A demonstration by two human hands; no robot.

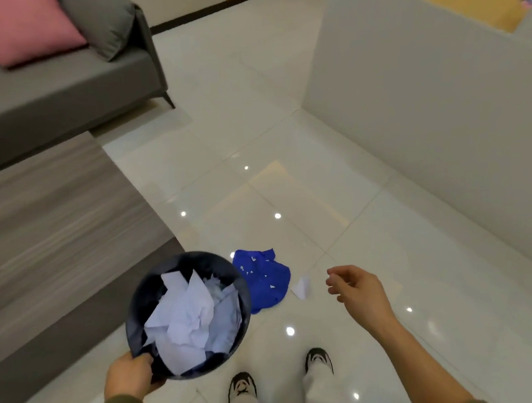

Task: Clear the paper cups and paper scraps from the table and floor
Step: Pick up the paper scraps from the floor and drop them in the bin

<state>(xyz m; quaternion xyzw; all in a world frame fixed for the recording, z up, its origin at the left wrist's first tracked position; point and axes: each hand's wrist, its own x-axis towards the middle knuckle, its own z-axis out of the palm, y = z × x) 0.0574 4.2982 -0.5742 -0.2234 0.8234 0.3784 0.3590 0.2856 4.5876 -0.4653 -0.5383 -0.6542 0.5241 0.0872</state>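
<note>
My left hand [130, 375] grips the near rim of a dark round waste bin [137, 299], held above the floor and filled with crumpled white paper [188, 316]. A small white paper scrap [301, 287] lies on the glossy floor just right of a blue cloth [267, 279] dotted with tiny white bits. My right hand [355, 285] hovers a little right of the scrap, fingers loosely bent and holding nothing. No paper cup is in view.
A low grey wood-grain table [43, 229] fills the left side, with a grey sofa [52, 92] and pink cushion [22, 28] behind it. A white partition wall [426, 88] stands on the right. My shoes [242, 387] are on the white tile floor [250, 121].
</note>
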